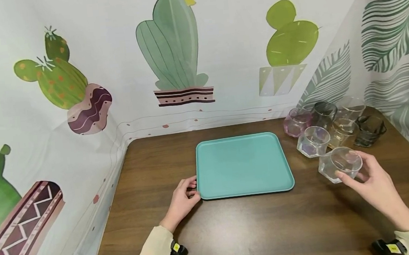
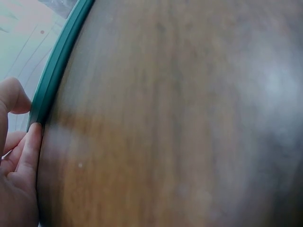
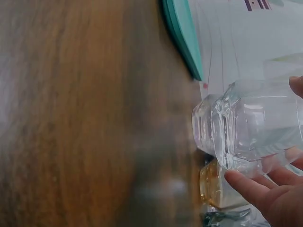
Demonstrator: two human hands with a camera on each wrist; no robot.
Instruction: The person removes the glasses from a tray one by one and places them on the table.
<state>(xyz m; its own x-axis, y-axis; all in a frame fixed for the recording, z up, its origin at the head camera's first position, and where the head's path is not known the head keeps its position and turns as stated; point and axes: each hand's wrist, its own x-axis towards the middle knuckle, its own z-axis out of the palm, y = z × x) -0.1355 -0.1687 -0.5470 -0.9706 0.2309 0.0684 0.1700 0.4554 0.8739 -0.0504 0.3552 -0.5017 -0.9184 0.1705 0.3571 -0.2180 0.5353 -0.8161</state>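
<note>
My right hand [image 1: 376, 185] holds a clear glass cup [image 1: 328, 169] with faceted sides, thumb on the near side and fingers around the far side. In the right wrist view, the clear cup [image 3: 265, 123] appears raised off the table, with fingers [image 3: 251, 189] under its side. At the tray's near left corner, my left hand [image 1: 182, 199] touches the outer edge of a turquoise rectangular tray [image 1: 243, 165]. The left wrist view has the fingertips against the tray's rim [image 2: 52, 75]. Nothing stands on the tray.
Several glasses cluster at the back right: an iridescent cup [image 1: 313, 141], a pink cup [image 1: 297, 122], an amber cup [image 1: 342, 132], a dark grey cup [image 1: 324, 114], a clear one [image 1: 350, 107] and a black-tinted one [image 1: 369, 130]. Printed cloth hangs behind the brown table [image 1: 259, 233].
</note>
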